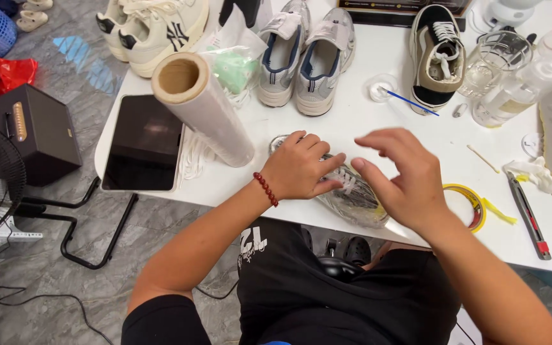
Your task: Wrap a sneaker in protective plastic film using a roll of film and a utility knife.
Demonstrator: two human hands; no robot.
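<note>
At the white table (365, 124), the left hand (298, 167) clasps a film-wrapped shoe (352, 198) at the near edge; the right hand (404, 182) hovers open above it. Behind stand two grey sneakers (305, 54), one black shoe (439, 54), one film roll (206, 108), one tablet (143, 142).

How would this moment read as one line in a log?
left hand: pressing wrapped shoe | right hand: open above it | film roll: lying left
</note>
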